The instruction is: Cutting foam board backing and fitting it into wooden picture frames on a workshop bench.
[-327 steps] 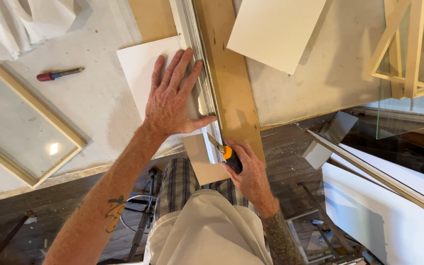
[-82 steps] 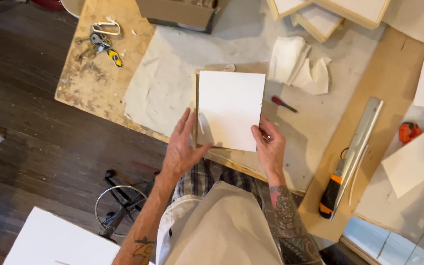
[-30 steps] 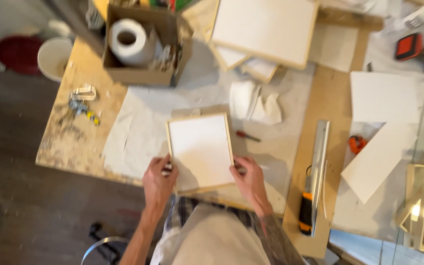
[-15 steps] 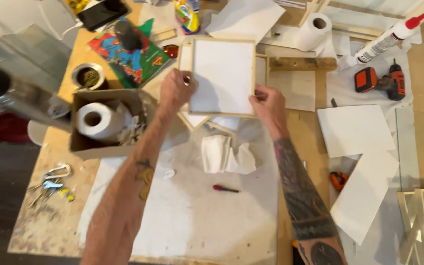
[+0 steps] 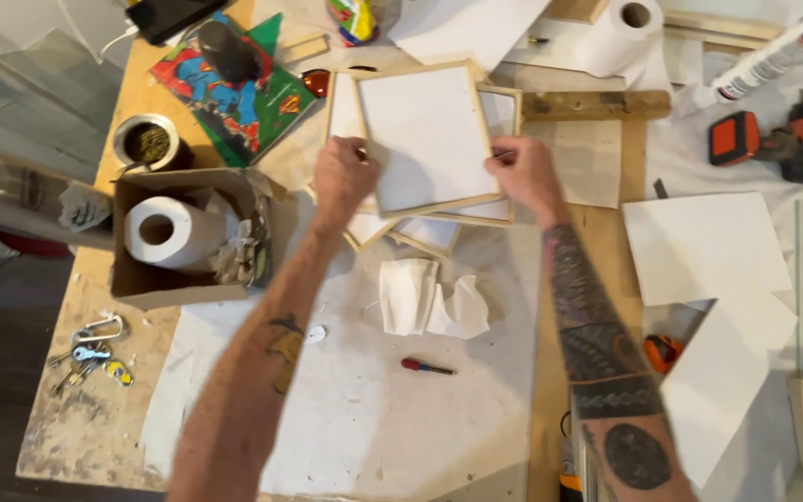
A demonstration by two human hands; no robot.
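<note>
A white square panel in a thin wooden frame [image 5: 425, 135] rests on top of a stack of similar framed panels [image 5: 429, 228] at the far middle of the workbench. My left hand [image 5: 344, 178] grips its left edge and my right hand [image 5: 524, 172] grips its right edge. Both forearms stretch forward across the bench. The frames beneath poke out at the lower left and right of the top one.
A cardboard box [image 5: 183, 237] with a paper roll sits left. Crumpled tissue [image 5: 431, 299] and a red screwdriver [image 5: 427, 367] lie near me. Keys [image 5: 90, 351] at left edge. An orange drill [image 5: 762, 144], sealant tube [image 5: 773, 56] and white boards [image 5: 704, 246] lie right.
Both hands carried the framed panel from the near edge of the bench forward and set it onto the stack of frames at the far side.
</note>
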